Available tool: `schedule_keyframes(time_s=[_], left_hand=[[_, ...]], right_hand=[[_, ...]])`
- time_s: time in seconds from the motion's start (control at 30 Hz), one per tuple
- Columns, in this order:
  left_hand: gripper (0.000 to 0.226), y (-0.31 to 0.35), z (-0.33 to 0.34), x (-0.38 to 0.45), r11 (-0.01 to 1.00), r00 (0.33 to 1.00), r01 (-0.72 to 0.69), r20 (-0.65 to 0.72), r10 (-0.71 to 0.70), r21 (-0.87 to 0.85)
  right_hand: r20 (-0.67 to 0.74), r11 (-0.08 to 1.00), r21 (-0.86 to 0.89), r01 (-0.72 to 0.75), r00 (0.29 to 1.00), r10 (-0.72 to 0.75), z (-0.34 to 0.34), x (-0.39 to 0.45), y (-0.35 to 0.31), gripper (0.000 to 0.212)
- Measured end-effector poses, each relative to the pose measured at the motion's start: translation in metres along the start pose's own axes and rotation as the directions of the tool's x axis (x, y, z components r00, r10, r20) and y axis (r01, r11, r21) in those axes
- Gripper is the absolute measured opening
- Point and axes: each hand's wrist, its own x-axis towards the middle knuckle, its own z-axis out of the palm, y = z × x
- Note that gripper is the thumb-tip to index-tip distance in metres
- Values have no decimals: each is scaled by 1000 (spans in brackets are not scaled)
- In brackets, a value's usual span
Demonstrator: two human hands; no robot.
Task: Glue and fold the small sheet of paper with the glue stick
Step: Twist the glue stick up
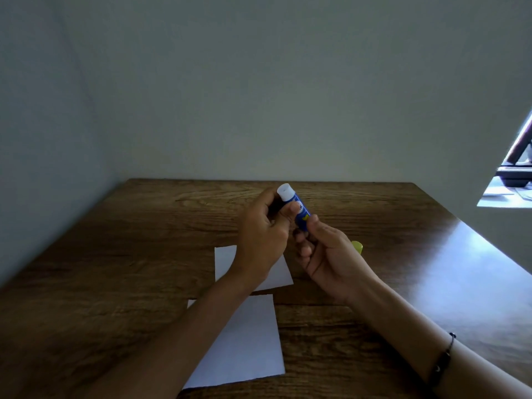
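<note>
A blue glue stick [299,213] with its white tip uncovered is held up above the table, tilted with the tip pointing away and to the left. My left hand [263,234] grips its upper part and my right hand [325,254] grips its lower end. A yellow cap [357,246] lies on the table just behind my right hand. A small white sheet of paper [224,262] lies flat under my hands, partly hidden by my left wrist. A larger white sheet [244,344] lies nearer to me, partly covered by my left forearm.
The wooden table [115,269] stands against a grey wall at the back and left. Its right edge runs diagonally at the right side. Beyond that edge, at the far right, a bright opening [515,180] shows some objects.
</note>
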Motion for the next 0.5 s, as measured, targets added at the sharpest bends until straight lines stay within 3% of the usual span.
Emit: schedule_keyframes(time_s=[0.3,0.5], left_hand=[[28,6,-1,-1,997,996,-81,40,81,-3],[26,4,-1,-1,999,999,-36,-12,37,37]], right_hand=[[6,995,-46,-91,996,91,-2,-1,1,51],[60,1000,10,25,998,-26,-1,0,-1,39]])
